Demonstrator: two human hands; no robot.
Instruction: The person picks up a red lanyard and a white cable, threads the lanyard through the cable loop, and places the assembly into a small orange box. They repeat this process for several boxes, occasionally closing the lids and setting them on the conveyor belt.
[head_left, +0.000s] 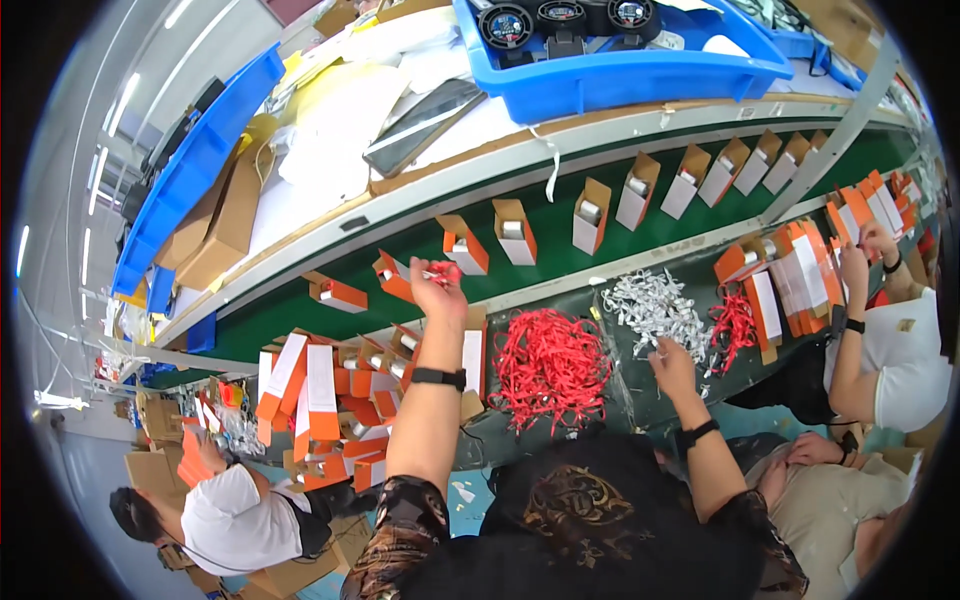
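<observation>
My left hand (pixel 437 292) is raised at the near edge of the green belt (pixel 550 225), fingers curled round a small bunch of red straps (pixel 440 270). Just beyond it stands an open orange-and-white box (pixel 395 277), one of several along the belt with whitish cylindrical things inside. My right hand (pixel 674 370) is lower, fingertips drawn together at the near edge of a pile of small white-and-silver cords (pixel 655 308). Whatever those fingers hold is hidden. Between my hands a large heap of red straps (pixel 552 368) lies on the dark bench.
Many open orange boxes (pixel 322 392) crowd the bench at left. More boxes (pixel 805 268) stand at right near a co-worker's hands (pixel 868 250). Another person (pixel 235 520) works at lower left. Above the belt, a shelf carries a blue tray (pixel 620 90) and a dark flat panel (pixel 423 127).
</observation>
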